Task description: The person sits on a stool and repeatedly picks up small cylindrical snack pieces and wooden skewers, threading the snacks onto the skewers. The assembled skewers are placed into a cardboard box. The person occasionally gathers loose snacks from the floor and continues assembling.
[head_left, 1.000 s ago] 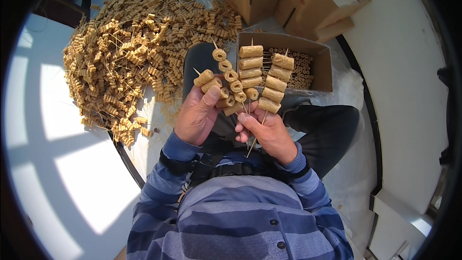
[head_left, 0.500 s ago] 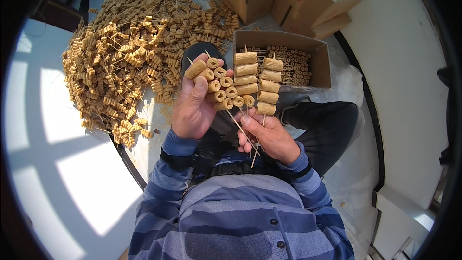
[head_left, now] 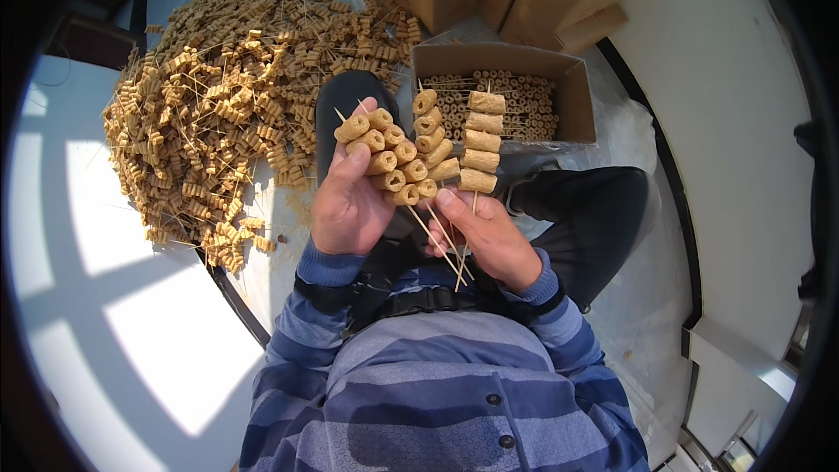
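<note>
Whereas the skewers (head_left: 382, 163) in my left grip (head_left: 343, 214) fanned apart a second ago, they now lie snugly together under my thumb. My right grip (head_left: 491, 240) pinches two other skewers (head_left: 480, 160) by their sticks, above my legs (head_left: 594, 218).

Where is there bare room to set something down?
The sunlit white surface below-left of the skewer pile looks bare, as does most plastic sheeting between the right knee and black strip. Crowded: the pile, the open box, and around the held skewers.
</note>
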The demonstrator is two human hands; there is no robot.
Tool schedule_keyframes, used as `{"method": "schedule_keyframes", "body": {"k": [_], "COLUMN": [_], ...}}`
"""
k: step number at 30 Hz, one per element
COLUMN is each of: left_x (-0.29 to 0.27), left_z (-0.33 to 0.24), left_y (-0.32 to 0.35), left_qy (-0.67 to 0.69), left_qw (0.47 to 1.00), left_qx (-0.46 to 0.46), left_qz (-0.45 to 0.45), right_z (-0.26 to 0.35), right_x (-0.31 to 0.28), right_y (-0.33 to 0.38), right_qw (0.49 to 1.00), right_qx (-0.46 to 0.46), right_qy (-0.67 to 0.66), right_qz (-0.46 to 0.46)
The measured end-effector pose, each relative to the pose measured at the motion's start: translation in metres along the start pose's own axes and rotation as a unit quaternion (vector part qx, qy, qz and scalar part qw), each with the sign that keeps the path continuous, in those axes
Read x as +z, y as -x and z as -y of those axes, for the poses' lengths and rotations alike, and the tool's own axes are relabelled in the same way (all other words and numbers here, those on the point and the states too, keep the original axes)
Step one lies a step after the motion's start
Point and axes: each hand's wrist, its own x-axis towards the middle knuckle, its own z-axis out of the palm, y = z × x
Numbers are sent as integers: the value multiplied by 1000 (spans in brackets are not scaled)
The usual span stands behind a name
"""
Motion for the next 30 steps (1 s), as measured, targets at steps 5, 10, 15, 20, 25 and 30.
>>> {"method": "schedule_keyframes", "body": {"k": [5, 10, 15, 20, 25, 30], "left_x": [9, 15, 14, 13, 11, 4], "left_z": [-5, 2, 2, 2, 10, 11], "left_y": [2, 0, -1, -2, -4, -1], "left_qy": [-46, -49, -44, -28, -8, 22], "left_qw": [999, 999, 999, 999, 999, 998], "left_qx": [17, 14, 8, 2, -6, -53], "left_qz": [8, -18, -13, -20, -36, -25], "right_z": [-1, 1, 4, 7, 6, 1], "right_x": [-5, -5, -6, -10, -15, -15], "right_y": [-2, 1, 3, 4, 5, 3], "right_qw": [987, 990, 991, 992, 991, 989], "right_qx": [-29, -22, -27, -23, -11, 9], "right_qy": [136, 129, 130, 126, 122, 115], "right_qz": [-85, -46, -4, 15, 58, 93]}}
